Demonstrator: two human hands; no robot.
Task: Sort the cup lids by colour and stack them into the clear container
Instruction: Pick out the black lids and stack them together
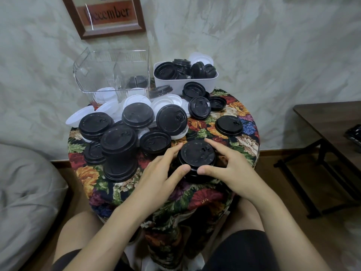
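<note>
A short stack of black lids (197, 156) stands at the near middle of the small round table (242, 141). My left hand (162, 173) grips its left side and my right hand (228, 167) grips its right side, thumbs at the front rim. A taller black stack (119, 151) stands to the left. Loose black lids (172, 120) and white lids (166, 101) lie scattered behind. The clear container (113, 71) sits at the back left, tilted, with a few black and white lids seen through it.
A white bin (211, 80) holding black and white lids sits at the back right. A floral cloth covers the table. A grey cushion (25, 192) lies left, a dark wooden table (328, 122) right. A framed picture (107, 16) hangs on the wall.
</note>
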